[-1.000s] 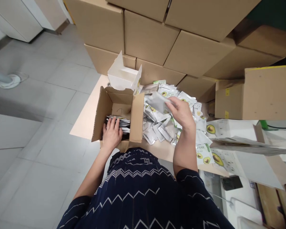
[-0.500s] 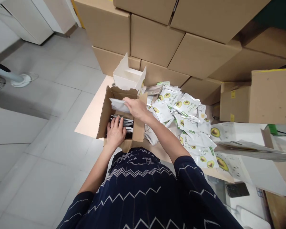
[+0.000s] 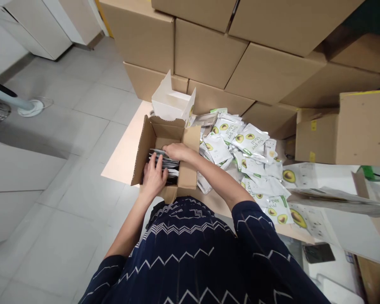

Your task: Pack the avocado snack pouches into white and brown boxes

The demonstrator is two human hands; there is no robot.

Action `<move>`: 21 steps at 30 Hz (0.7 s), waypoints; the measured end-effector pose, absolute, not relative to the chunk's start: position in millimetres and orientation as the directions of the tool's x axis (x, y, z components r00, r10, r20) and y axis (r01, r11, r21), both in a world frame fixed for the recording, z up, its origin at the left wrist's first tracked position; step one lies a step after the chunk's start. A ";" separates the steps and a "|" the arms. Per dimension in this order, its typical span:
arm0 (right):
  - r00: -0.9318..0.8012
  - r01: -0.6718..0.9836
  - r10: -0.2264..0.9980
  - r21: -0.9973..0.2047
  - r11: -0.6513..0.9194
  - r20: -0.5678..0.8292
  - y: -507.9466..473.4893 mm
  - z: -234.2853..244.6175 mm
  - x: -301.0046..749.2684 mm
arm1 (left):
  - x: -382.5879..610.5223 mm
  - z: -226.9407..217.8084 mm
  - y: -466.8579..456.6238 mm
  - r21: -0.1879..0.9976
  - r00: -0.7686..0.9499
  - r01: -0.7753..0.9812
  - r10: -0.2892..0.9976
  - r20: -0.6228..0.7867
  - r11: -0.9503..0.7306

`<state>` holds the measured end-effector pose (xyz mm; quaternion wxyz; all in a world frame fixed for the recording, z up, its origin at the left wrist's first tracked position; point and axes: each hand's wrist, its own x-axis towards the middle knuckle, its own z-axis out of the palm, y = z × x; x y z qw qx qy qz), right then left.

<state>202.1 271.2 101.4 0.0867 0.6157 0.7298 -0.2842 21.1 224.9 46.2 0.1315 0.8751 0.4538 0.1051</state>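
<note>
An open brown cardboard box (image 3: pixel 167 130) stands in front of me, holding a row of sachets (image 3: pixel 171 165) set on edge. My left hand (image 3: pixel 152 180) rests over the near left part of that row, its fingers apart and touching the sachets' tops. Inside the box, my right hand (image 3: pixel 176 151) is closed at the far end of the row, gripping a sachet pushed down against the others; its fingertips are partly hidden. A loose pile of white sachets (image 3: pixel 226 128) printed with avocados and "Super Meal" lies to the right of the box.
Behind the box is an open white carton (image 3: pixel 167 103). Stacked brown cartons (image 3: pixel 209 55) form a wall at the back. Flat printed carton pieces (image 3: pixel 338 200) and a black phone (image 3: pixel 318 252) lie at right. Grey floor tiles (image 3: pixel 79 181) extend at left.
My right hand has lowered a sachet from above the box down to the far end of the row. My left hand has stayed on the row.
</note>
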 end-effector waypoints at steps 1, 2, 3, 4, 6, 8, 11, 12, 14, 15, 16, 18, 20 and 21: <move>-0.244 0.945 0.841 -0.314 0.094 -0.482 270.9 101.2 202.1 | 19.3 46.2 228.3 0.356 0.559 0.758 0.825 0.077 -0.547; -0.257 0.943 0.833 -0.317 0.104 -0.489 270.6 101.1 202.1 | 17.6 46.4 231.9 0.379 0.556 0.748 0.826 0.094 -0.546; -0.266 0.942 0.827 -0.317 0.113 -0.496 270.3 101.1 202.0 | 16.1 46.7 235.3 0.392 0.555 0.737 0.824 0.112 -0.550; -0.274 0.942 0.820 -0.314 0.122 -0.502 270.1 101.0 201.7 | 15.0 47.0 238.5 0.394 0.559 0.728 0.819 0.131 -0.560; -0.283 0.942 0.813 -0.306 0.136 -0.509 270.0 100.7 200.9 | 14.5 47.3 243.7 0.370 0.578 0.718 0.801 0.154 -0.590; -0.288 0.942 0.812 -0.304 0.144 -0.508 269.9 100.2 199.8 | 16.2 46.3 246.9 0.325 0.599 0.723 0.788 0.144 -0.609; -0.280 0.945 0.817 -0.294 0.143 -0.504 269.5 99.0 198.9 | 20.8 42.7 248.9 0.259 0.596 0.756 0.796 0.108 -0.601; -0.279 0.946 0.820 -0.292 0.143 -0.501 269.3 98.3 199.1 | 22.3 41.5 249.1 0.244 0.590 0.766 0.801 0.104 -0.595; -0.278 0.945 0.826 -0.295 0.143 -0.491 269.0 96.1 200.5 | 24.3 40.3 249.3 0.224 0.586 0.774 0.804 0.102 -0.593; -0.278 0.943 0.830 -0.301 0.141 -0.483 268.9 94.6 201.6 | 24.9 40.5 249.3 0.218 0.588 0.774 0.802 0.102 -0.595; -0.278 0.941 0.835 -0.310 0.137 -0.475 268.8 93.0 202.7 | 25.0 41.1 249.1 0.212 0.592 0.772 0.799 0.103 -0.599; -0.285 0.927 0.852 -0.354 0.127 -0.440 268.2 90.2 204.8 | 24.6 43.1 248.4 0.197 0.599 0.770 0.793 0.106 -0.608; -0.306 0.868 0.895 -0.480 0.123 -0.325 266.0 89.2 207.2 | 23.6 44.9 247.4 0.181 0.598 0.774 0.794 0.108 -0.607; -0.302 0.807 0.927 -0.577 0.124 -0.223 263.7 89.5 209.3 | 23.1 45.3 246.9 0.177 0.594 0.778 0.798 0.107 -0.603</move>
